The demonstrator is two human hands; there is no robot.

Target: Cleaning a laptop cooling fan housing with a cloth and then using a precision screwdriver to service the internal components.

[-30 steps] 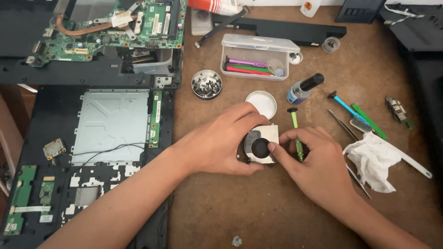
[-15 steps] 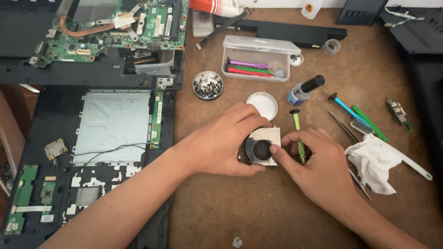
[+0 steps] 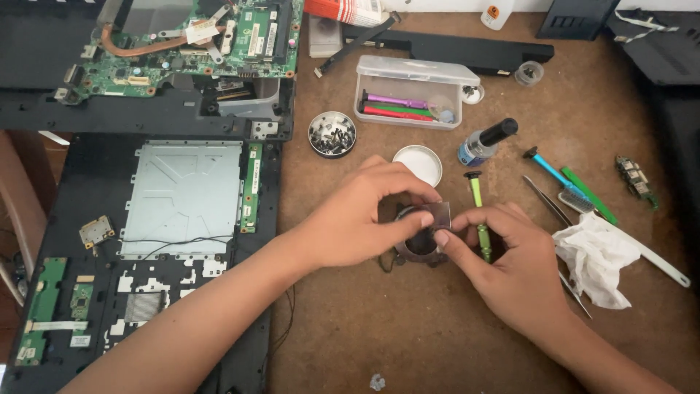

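Observation:
A small round laptop cooling fan [image 3: 418, 246] lies on the brown table, and both my hands are on it. My left hand [image 3: 357, 215] comes from the lower left and pinches a small square grey foil sticker [image 3: 438, 214] at the fan's top right. My right hand [image 3: 510, 266] comes from the lower right, with its thumb and forefinger on the fan's right edge just below the sticker. A green-handled screwdriver [image 3: 479, 219] lies right behind my right hand's fingers. Part of the fan is hidden by my fingers.
An opened laptop base [image 3: 146, 241] and its motherboard [image 3: 197, 44] fill the left. A round tin of screws [image 3: 332, 133], a white lid [image 3: 418, 164], a clear tool box [image 3: 412, 91], a small bottle [image 3: 486, 141], tweezers [image 3: 547, 201], a brush [image 3: 558, 179] and a white tissue [image 3: 598, 259] surround my hands.
The pale sticker that lay flat over the fan's hub is now lifted toward the upper right between my fingers, and the dark hub shows more. Both hands stayed in place.

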